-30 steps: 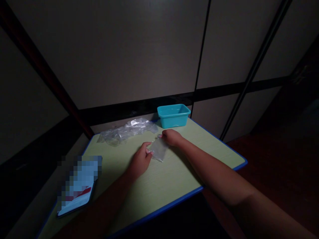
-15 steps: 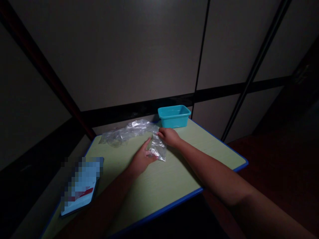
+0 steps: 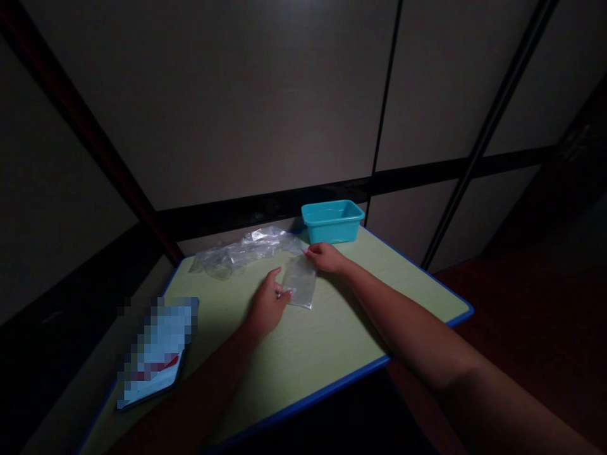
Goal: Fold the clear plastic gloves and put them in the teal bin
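Clear plastic bag (image 3: 301, 281) lies flat near the middle of the table (image 3: 332, 328), its long axis running from the far edge toward the near edge. The right hand (image 3: 327, 258) pinches its far end between thumb and forefinger. The left hand (image 3: 266, 304) has thumb and forefinger spread, the thumb touching the bag's near left corner; whether the curled fingers grip it, I cannot tell. By the far right corner stands an upright turquoise tub (image 3: 334, 229), its floor hidden. Crumpled film (image 3: 251, 249) stretches along the far edge; a tablet (image 3: 164, 351) lies at the left edge.
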`<state>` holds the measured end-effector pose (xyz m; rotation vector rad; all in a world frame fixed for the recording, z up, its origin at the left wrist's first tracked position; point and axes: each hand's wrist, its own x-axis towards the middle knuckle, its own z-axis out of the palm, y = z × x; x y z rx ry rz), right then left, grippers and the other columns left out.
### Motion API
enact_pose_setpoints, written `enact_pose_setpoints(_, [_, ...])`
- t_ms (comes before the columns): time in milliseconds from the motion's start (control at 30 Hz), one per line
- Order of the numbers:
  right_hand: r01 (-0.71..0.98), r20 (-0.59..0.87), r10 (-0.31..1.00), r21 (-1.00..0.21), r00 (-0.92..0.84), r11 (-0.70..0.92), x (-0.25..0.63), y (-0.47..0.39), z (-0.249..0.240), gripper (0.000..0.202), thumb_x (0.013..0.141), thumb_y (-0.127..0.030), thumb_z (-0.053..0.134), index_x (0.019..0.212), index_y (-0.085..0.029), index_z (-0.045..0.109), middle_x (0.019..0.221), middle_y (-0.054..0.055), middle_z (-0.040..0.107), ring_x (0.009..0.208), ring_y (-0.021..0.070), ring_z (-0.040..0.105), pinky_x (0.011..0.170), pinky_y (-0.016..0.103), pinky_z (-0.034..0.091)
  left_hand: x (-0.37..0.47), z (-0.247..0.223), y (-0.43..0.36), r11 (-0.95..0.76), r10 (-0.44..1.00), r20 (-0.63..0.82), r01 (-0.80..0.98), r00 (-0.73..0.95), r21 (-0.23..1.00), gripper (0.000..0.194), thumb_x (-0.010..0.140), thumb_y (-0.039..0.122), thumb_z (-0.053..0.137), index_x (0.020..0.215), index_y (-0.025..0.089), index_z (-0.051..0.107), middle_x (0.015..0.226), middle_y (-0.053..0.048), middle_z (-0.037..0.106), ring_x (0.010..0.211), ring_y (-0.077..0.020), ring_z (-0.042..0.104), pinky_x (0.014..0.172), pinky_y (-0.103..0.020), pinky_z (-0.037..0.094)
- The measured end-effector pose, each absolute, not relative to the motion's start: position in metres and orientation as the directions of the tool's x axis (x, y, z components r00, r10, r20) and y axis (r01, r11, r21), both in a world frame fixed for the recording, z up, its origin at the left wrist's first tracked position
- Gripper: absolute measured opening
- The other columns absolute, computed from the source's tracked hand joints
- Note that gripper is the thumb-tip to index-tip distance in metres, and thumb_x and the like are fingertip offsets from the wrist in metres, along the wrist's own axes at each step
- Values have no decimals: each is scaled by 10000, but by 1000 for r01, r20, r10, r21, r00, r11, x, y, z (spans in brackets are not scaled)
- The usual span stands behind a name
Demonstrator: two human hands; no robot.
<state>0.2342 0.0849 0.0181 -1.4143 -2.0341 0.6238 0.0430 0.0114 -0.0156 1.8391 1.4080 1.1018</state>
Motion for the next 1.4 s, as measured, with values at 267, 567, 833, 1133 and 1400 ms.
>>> enact_pose_setpoints(267, [713,97,934,-619,-345,328,240,87,18,252,830,-256,475,644,-119,575,544,-23,484,507,77,373,506,203,277,42,-16,11,-356,926,342,680,163,641,408,788,225,565,1182,186,469,665,35,516,616,-137,499,603,-235,360])
enact_pose_setpoints(567, [888,172,927,-272,-334,371,236,91,9,297,866,-339,444,760,-141,637,709,66,629,574,122,433,518,251,227,43,-12,9,-341,930,318,754,184,562,342,808,193,543,1145,173,486,672,35,531,644,-132,526,634,-229,381])
enact_pose_setpoints(833, [831,275,905,-374,-325,412,236,89,10,226,861,-316,453,774,-164,597,688,39,600,592,132,453,526,238,241,45,-17,13,-362,930,343,505,134,784,450,708,263,648,1123,183,494,757,14,596,712,-144,553,658,-251,415])
enact_pose_setpoints(1133, [628,576,793,-546,-201,555,236,91,13,229,867,-334,422,720,-178,503,640,-7,514,599,125,448,553,224,287,54,-5,5,-255,963,218,285,157,924,788,644,158,696,1336,141,320,1019,-104,619,974,-212,576,843,-345,429])
enact_pose_setpoints(1400, [567,603,780,-589,-166,576,229,85,16,238,865,-358,417,726,-181,494,639,-17,514,599,122,455,546,224,290,58,-5,2,-247,959,205,225,194,943,993,603,138,741,1423,194,184,1159,-119,583,1125,-257,521,973,-415,364])
